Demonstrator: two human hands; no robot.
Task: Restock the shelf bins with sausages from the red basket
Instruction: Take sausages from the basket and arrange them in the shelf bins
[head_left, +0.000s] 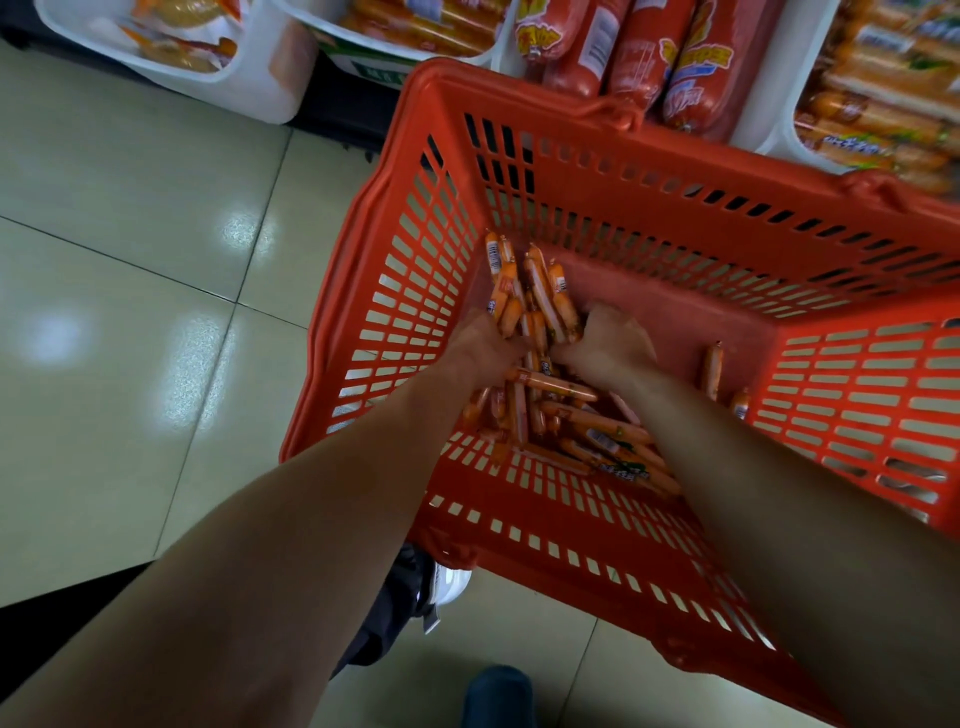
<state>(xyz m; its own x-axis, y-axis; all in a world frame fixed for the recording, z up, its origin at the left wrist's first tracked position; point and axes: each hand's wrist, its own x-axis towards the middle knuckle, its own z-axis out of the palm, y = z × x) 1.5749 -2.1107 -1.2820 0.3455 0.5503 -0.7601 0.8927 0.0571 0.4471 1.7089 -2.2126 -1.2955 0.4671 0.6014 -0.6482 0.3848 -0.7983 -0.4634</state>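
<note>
A: Hands first, quick.
B: Both are down inside the red basket. The left hand and right hand are side by side, clamping one sausage bundle between them. The fingers of both wrap round it, tips hidden under the bundle.
A: Where's the bundle?
B: Toward the basket's far-left corner. The sausage ends fan up past the knuckles.
A: Rest of the stock?
B: Loose sausages are heaped along the basket's near-left side, under both wrists. Two stray sausages lie apart from the heap, by the right wall.
A: Shelf bins?
B: Just beyond the basket's far rim. The left white bin holds pale orange packs. The middle bin holds thin orange sausages. Then come fat red sausages, touching the far rim. The right bin has more orange packs.
A: Anything else?
B: There's pale tiled floor left of the basket. A shoe shows under its near-left corner. Can't tell whether the basket rests on the floor.
</note>
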